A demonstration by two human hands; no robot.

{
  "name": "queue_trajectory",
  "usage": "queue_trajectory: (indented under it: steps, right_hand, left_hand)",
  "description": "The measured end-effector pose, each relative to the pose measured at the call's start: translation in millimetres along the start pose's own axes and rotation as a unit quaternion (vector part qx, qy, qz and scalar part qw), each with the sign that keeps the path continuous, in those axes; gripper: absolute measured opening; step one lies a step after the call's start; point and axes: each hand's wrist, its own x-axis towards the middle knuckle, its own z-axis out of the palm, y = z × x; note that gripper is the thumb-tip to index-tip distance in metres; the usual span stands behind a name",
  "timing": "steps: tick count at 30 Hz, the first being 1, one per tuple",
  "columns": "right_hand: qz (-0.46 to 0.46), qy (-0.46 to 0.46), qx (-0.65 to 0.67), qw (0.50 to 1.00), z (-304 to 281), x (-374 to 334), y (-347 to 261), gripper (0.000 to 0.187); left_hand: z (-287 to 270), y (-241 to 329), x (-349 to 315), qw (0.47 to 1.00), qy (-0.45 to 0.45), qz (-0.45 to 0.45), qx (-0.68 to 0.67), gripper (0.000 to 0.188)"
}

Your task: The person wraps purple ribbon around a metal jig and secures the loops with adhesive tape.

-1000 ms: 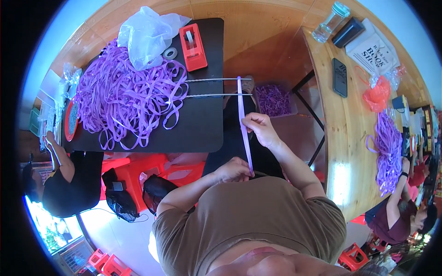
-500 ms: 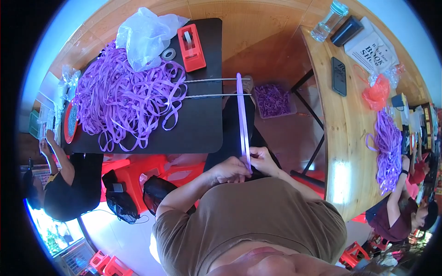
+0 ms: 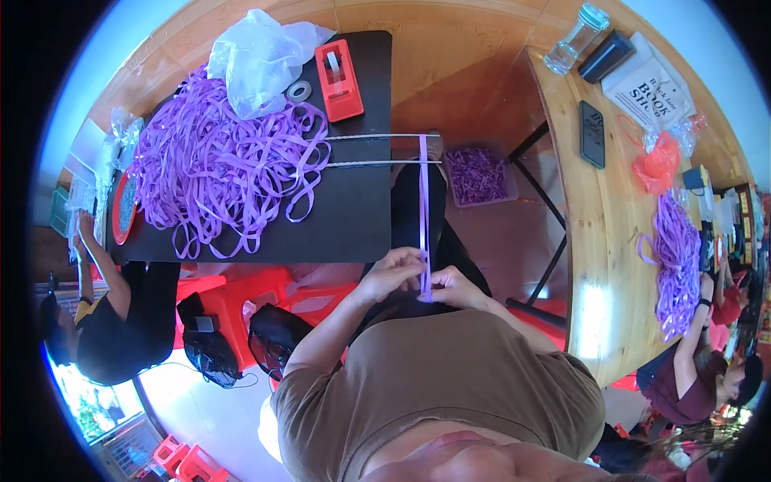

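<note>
A long purple ribbon (image 3: 424,209) hangs as a narrow loop over two thin metal rods (image 3: 365,163) that jut past the table's right edge. It runs toward me down to my lap. My right hand (image 3: 456,287) is closed, pinching the ribbon's near end between thumb and fingers. Slightly higher and to the left, my left hand (image 3: 397,271) has its fingers curled against the ribbon's side. A big tangled heap of purple ribbon (image 3: 225,169) covers much of the black table (image 3: 345,221).
A red tape dispenser (image 3: 340,84), a tape roll (image 3: 299,90) and a clear plastic bag (image 3: 261,60) lie beside the heap. A bin of purple scraps (image 3: 480,173) is on the floor. The wooden table (image 3: 554,104) at right holds a phone (image 3: 591,132) and a ribbon bundle (image 3: 676,265). Co-workers sit on both sides.
My left hand has moved up and left, away from the ribbon's near end. My right hand has stayed low by the end. The ribbon now hangs straighter.
</note>
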Motion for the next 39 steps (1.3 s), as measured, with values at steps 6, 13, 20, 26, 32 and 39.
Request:
queue_trajectory:
  steps: [6,13,20,26,32,39]
  right_hand:
    - [0.013,-0.032,-0.047,0.998,-4.2,0.4,-10.3,0.017]
    - [0.013,0.005,-0.08,0.997,-7.9,0.1,1.9,0.013]
    - [0.031,0.074,-0.263,0.961,-23.6,1.5,21.1,0.02]
    - [0.041,0.042,-0.232,0.971,-26.7,6.5,23.3,0.022]
    - [0.033,0.007,-0.241,0.97,-25.6,10.9,18.1,0.015]
    - [0.03,-0.003,-0.236,0.971,-28.5,14.0,20.8,0.017]
  left_hand:
    - [-1.3,6.1,17.1,0.999,0.025,0.009,0.027,0.021]
    - [23.7,7.2,50.6,0.974,0.157,0.108,-0.118,0.016]
    - [36.6,16.5,93.2,0.929,0.259,0.211,-0.157,0.031]
    - [32.6,32.5,107.3,0.887,0.273,0.355,-0.113,0.036]
    - [23.4,24.6,111.4,0.89,0.267,0.359,-0.086,0.015]
    - [31.7,47.4,112.8,0.884,0.251,0.345,-0.188,0.013]
